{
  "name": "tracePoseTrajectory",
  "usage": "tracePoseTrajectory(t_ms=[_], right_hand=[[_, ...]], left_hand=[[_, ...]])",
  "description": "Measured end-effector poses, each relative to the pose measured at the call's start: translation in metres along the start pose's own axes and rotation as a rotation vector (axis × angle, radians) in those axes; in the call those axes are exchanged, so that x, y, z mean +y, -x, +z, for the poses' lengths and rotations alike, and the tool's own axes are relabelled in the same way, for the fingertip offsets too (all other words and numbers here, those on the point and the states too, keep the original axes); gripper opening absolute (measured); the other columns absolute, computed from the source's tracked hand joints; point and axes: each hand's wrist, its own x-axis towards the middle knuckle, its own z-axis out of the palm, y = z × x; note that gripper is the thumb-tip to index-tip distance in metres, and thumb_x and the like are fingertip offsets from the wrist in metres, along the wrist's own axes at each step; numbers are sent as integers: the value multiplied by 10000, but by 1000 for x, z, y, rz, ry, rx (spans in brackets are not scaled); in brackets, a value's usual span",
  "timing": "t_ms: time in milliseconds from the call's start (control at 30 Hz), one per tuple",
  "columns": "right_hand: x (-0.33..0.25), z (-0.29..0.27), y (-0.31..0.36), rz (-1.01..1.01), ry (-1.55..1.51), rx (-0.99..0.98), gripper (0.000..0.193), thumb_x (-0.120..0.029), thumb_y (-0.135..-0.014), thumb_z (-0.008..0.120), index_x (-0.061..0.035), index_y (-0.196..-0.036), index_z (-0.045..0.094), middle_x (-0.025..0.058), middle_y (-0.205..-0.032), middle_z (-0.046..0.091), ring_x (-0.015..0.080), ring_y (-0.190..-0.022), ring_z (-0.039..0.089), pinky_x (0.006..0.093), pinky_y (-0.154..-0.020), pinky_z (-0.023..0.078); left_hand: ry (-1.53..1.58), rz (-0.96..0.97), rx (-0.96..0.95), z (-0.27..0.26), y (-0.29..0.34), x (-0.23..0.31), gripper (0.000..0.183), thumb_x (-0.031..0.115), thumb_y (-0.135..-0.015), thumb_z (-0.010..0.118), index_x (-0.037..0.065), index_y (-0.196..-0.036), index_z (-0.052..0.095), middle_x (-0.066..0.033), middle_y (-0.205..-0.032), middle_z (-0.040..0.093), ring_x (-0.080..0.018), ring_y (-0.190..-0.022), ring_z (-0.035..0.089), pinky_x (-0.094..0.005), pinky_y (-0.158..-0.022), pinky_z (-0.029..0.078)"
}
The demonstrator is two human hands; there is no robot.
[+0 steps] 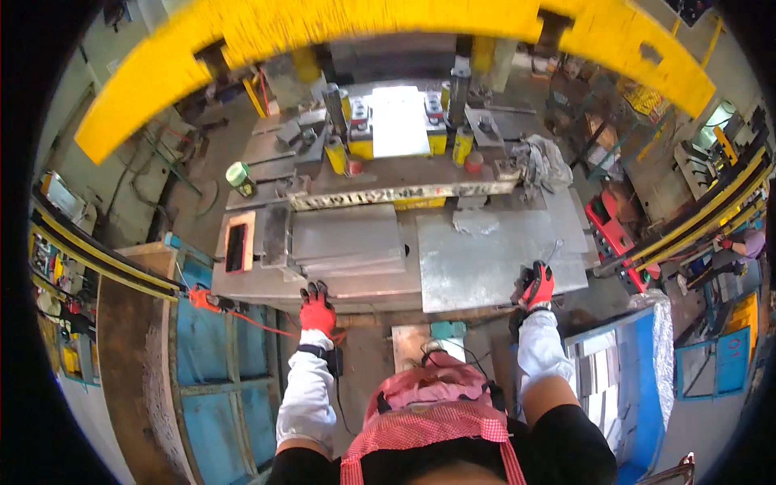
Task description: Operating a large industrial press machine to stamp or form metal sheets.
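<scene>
Checked apron point(436, 422) sits nearest, beyond which the loosely spread left hand point(318, 312) is at the counter's point(271, 284) front edge, perhaps for steadiness, while the right hand point(536, 288), its grip unclear, meets the metal sheet point(473, 271), seemingly laid flat for easy reach.

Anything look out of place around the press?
Yes: a crumpled grey cloth is heaped at the right end of the die base, looking loose and untidy near the flat metal sheet. No obvious spill.
</scene>
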Motion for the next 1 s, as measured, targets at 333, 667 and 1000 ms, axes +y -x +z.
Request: tracePoseTrajectory(t_ms=[333,667,1000], right_hand=[[-30,31,33,16,-4,-45,238,-291,-816,611,-83,-889,521,71,-665,564,181,-461,509,315,-419,435],[-113,93,37,-46,146,-557,421,-95,-847,537,-64,-1256,443,50,-818,615,81,-545,479,244,-479,416],[-155,375,-61,-47,567,-1300,150,-229,-855,574,-84,-888,592,-16,-708,554,80,-607,519,228,-551,420]], left_hand=[[65,-69,-88,5,0,-9,552,253,-745,573,153,-1271,440,-164,-1363,356,-385,-1267,307,-452,-993,340],[63,-341,-330,-42,18,26,540,390,-779,536,122,-1243,467,-165,-1271,468,-362,-1155,447,-431,-944,389],[789,112,9,-106,-55,181,486,388,-821,576,65,-1182,535,-136,-1097,600,-284,-1016,562,-348,-870,432]])
